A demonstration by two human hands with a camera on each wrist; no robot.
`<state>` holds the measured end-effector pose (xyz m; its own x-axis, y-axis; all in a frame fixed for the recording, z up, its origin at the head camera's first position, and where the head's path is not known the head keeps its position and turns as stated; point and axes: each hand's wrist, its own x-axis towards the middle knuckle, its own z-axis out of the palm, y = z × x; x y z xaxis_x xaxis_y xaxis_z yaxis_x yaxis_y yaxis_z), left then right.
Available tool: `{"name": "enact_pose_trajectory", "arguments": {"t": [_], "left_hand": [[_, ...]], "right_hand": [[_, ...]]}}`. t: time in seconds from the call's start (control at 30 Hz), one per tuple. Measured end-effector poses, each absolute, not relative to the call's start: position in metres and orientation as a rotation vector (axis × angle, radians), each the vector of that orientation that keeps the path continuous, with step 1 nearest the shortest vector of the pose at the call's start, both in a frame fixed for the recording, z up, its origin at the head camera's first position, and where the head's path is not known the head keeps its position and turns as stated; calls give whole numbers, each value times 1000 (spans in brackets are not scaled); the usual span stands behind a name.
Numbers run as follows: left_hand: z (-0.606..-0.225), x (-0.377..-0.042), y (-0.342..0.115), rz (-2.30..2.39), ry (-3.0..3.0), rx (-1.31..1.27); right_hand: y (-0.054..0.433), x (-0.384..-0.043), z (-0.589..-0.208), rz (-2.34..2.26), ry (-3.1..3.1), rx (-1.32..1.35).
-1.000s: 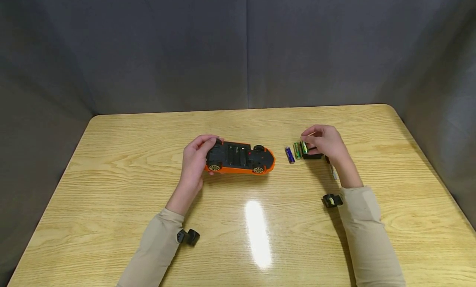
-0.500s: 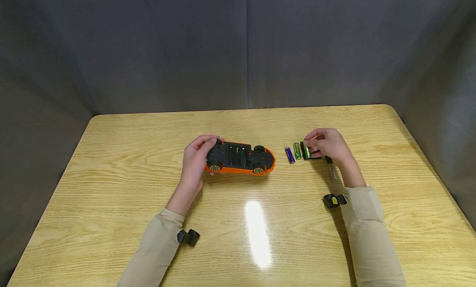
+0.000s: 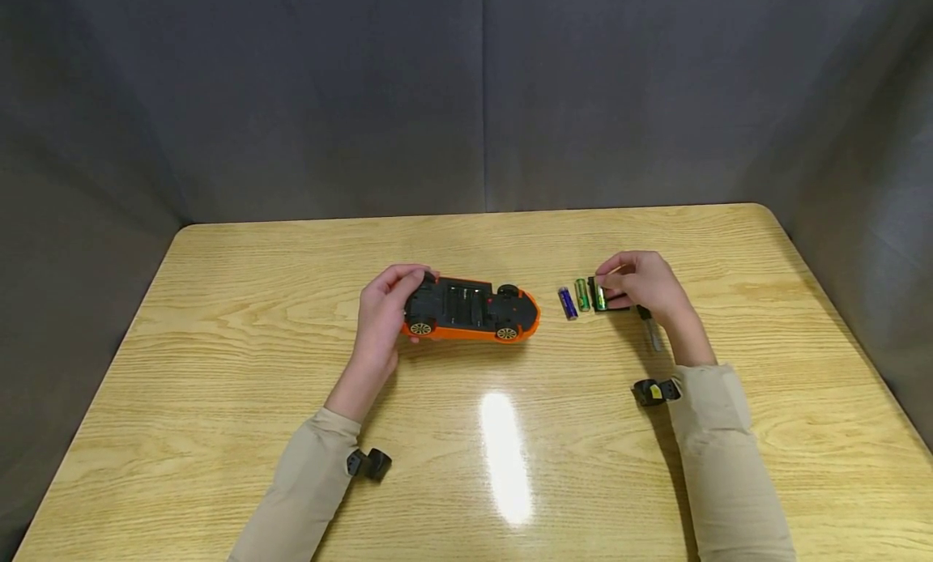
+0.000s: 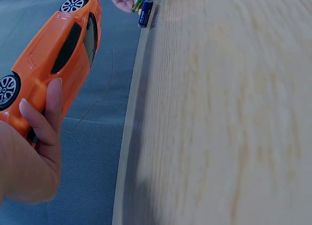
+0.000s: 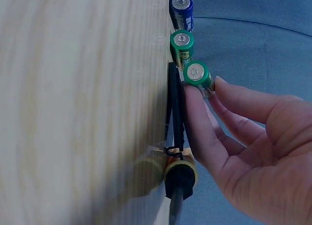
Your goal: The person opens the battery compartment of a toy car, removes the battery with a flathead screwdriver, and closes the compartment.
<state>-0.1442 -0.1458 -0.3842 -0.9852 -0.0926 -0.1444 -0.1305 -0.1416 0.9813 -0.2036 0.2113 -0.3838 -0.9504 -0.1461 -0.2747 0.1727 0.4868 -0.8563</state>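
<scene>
An orange toy car [image 3: 466, 307] is held upside down above the table by my left hand [image 3: 382, 303]. Its black underside faces up in the head view, with an uncovered battery compartment [image 3: 467, 304]. My left fingers wrap the car's body [image 4: 58, 64] in the left wrist view. Between the thumb and fingers of my right hand [image 3: 645, 285] is a green battery [image 5: 199, 76], pinched just over a thin black plastic piece [image 5: 176, 110]. Beside it on the table lie a second green battery [image 3: 582, 295] and a blue battery [image 3: 568, 303].
A screwdriver [image 3: 651, 330] lies below my right hand, its handle partly hidden in the head view. The wooden table [image 3: 219, 327] ends at a dark curtain [image 3: 328, 100] behind. A small black camera hangs at each wrist.
My right hand has shifted slightly right and down with the green battery, bringing it over the black piece. It has hardly moved over the last half second. The left hand and car stay put.
</scene>
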Motion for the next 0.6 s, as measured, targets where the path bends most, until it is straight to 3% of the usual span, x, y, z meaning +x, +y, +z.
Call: {"name": "enact_pose_trajectory", "arguments": {"t": [0.6], "left_hand": [[-385, -145, -146, 2328, 2043, -270]], "right_hand": [[208, -204, -383, -1342, 2496, -41]]}}
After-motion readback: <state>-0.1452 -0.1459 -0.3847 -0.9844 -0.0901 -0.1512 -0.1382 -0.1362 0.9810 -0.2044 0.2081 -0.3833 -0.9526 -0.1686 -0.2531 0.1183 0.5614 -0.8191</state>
